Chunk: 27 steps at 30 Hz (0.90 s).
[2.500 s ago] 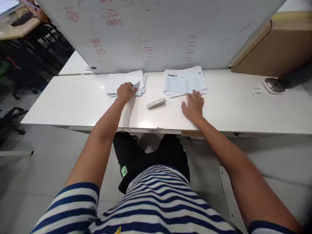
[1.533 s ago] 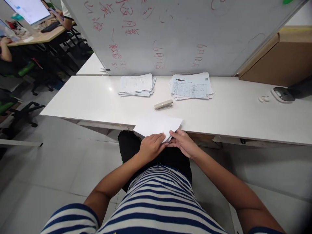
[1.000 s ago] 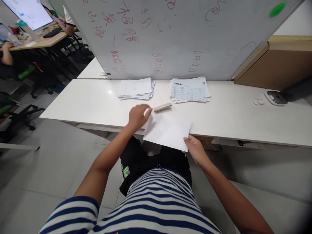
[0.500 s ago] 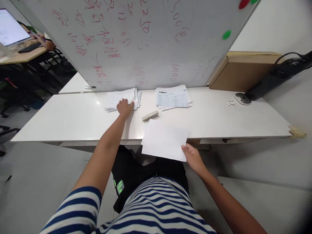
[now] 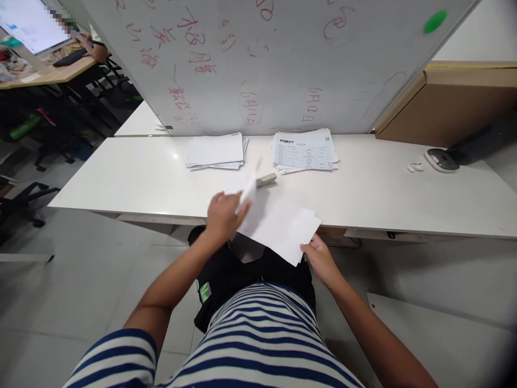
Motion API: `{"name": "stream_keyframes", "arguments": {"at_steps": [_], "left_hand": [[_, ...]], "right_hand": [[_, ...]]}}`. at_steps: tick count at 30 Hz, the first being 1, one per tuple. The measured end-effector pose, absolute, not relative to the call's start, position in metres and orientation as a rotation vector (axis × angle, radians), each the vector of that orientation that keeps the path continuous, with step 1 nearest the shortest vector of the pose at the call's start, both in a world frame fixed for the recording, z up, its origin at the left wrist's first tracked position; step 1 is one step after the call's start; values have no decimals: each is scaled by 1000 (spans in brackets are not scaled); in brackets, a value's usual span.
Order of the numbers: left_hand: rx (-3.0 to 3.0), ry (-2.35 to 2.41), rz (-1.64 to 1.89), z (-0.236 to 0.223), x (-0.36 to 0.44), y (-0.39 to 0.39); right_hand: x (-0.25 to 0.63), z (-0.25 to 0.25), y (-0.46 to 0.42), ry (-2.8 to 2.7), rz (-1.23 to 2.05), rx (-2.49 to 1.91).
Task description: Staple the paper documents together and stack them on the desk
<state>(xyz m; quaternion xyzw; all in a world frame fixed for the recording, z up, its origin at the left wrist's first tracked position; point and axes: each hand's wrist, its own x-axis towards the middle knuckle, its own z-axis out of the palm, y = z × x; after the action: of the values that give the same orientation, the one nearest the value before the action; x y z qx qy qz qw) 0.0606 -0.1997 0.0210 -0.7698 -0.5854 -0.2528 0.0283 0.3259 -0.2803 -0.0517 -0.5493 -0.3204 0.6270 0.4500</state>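
My right hand [image 5: 318,253] pinches the lower right corner of some white paper sheets [image 5: 283,226], held over the desk's front edge. At their left side, my left hand [image 5: 224,215] is closed on another sheet of paper [image 5: 247,195], which is tilted up and blurred. Just behind the sheets lies a beige stapler [image 5: 266,180], partly covered. Farther back sits a stack of white papers [image 5: 216,150] on the left. A second stack, topped by a printed form [image 5: 302,151] headed PONY, lies to its right.
A whiteboard [image 5: 283,75] with red writing stands along the back of the white desk [image 5: 375,194]. At the right are a cardboard box [image 5: 464,102], a computer mouse [image 5: 441,160] and small white pieces [image 5: 414,167]. Another person's hand [image 5: 95,48] shows near a monitor [image 5: 34,24].
My left hand has come back from the left stack toward me with a sheet. The sheets in my right hand have turned a little. The view has shifted closer to the desk.
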Motion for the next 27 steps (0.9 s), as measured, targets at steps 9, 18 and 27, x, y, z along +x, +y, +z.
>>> {"name": "stream_keyframes", "arguments": {"at_steps": [9,18,27], "left_hand": [[-2702,-1393,-647,-28,123,-293],[-2703,-1483,-397,-40,125,-300],[-2339,-2034,-984,-39,80,-274]], "right_hand": [[314,-53,-290,-675,1630,-1332],[301,-55,-289,-700,1629,-1271],[317,-82,-284,-1007,1361,-1436]]}}
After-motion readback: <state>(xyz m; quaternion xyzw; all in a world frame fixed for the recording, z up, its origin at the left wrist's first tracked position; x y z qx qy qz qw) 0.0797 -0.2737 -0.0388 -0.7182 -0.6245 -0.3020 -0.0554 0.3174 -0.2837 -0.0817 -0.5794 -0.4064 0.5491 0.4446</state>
